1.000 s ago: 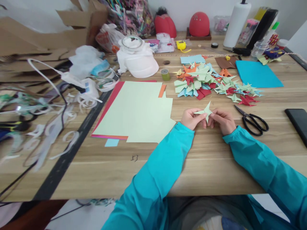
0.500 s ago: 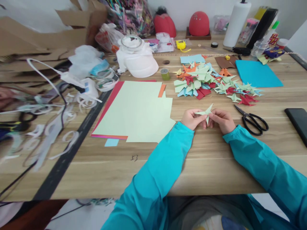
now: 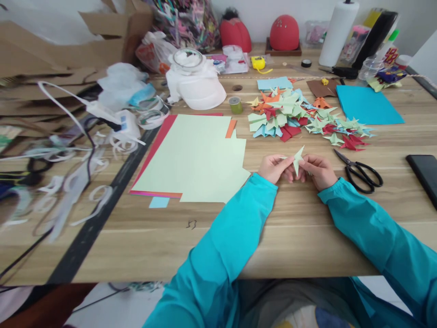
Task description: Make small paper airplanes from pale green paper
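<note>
A small pale green folded paper figure [image 3: 297, 158] is pinched between both my hands just above the wooden table [image 3: 293, 228]. My left hand [image 3: 275, 168] grips its left side with closed fingers. My right hand [image 3: 317, 169] grips its right side, fingers closed too. One pointed tip sticks up between the hands. Both arms wear teal sleeves. Behind the hands lies a pile of folded paper figures [image 3: 300, 116] in green, red, orange and blue.
Black scissors [image 3: 360, 172] lie right of my right hand, a dark phone [image 3: 423, 173] further right. Pale green sheets on red paper [image 3: 194, 157] lie to the left. A blue sheet [image 3: 368, 105], paper towel roll [image 3: 337, 34], white jar [image 3: 191, 79], cardboard and tangled strips crowd the back and left.
The green figure has been turned between my fingers: its spread points have folded in and it now stands narrower and more upright. Both hands stay in the same place.
</note>
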The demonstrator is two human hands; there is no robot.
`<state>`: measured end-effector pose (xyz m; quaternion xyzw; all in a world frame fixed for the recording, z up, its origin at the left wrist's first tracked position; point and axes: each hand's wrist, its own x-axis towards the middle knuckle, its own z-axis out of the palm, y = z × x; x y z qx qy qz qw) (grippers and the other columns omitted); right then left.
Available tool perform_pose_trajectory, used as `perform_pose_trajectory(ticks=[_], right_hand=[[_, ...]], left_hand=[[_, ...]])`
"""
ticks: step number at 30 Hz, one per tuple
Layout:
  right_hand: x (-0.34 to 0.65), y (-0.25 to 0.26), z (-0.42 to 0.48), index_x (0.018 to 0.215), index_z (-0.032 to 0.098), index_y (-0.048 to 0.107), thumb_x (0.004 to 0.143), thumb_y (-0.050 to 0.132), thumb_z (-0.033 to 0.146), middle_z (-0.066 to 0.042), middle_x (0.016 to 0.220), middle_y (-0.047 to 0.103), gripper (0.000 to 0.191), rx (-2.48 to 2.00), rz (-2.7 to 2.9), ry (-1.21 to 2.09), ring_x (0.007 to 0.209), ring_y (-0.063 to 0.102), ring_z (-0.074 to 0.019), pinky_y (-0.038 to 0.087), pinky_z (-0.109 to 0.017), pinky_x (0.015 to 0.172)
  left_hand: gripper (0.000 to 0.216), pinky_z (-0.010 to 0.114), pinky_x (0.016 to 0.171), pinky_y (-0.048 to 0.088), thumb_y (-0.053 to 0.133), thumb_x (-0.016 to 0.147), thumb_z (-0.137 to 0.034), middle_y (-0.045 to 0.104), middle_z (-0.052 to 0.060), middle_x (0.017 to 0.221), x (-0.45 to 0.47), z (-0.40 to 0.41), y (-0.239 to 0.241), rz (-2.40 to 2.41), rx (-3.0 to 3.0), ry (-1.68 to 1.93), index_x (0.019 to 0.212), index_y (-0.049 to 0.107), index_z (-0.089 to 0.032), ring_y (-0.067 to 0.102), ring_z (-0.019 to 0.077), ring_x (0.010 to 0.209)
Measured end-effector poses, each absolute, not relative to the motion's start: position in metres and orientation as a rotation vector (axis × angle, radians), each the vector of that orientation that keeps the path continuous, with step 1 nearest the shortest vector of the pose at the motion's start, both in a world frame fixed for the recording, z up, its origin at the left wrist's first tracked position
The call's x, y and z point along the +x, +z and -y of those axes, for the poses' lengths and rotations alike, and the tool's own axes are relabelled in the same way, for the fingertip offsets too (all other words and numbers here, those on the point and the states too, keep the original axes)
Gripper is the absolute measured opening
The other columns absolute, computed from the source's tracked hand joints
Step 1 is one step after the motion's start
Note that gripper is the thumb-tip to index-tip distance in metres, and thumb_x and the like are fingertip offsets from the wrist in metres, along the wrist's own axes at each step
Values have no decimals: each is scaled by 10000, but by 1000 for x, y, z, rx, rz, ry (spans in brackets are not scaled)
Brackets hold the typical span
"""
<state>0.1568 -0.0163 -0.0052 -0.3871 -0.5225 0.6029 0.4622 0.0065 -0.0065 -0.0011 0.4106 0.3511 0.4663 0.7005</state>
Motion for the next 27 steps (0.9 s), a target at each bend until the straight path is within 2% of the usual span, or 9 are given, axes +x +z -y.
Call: perform_pose_trajectory(ticks=[4, 13, 27], right_hand=[[156, -5, 17, 594, 159, 583, 738, 658, 365, -11, 528, 629, 262, -947, 1288, 1476, 428, 541, -104, 425, -209, 400], [153, 9, 19, 538, 147, 572, 645, 687, 516, -10, 479, 606, 401, -1073, 1372, 1492, 401, 534, -97, 435, -204, 395], [156, 8, 15, 550, 150, 561, 665, 664, 529, -21, 474, 619, 409, -1077, 1411, 1547, 383, 536, -105, 437, -209, 383]], left_hand=[[443, 212, 336, 433, 760, 523, -494, 570, 0, 448, 6, 6, -2, -781, 950, 1012, 548, 554, -103, 535, 113, 340], [456, 209, 350, 436, 733, 554, -521, 557, -7, 429, 4, 7, -2, -782, 990, 923, 566, 541, -107, 526, 104, 341], [338, 226, 342, 445, 739, 601, -376, 578, 4, 479, 2, 1, -5, -723, 852, 880, 602, 554, -93, 545, 127, 342]])
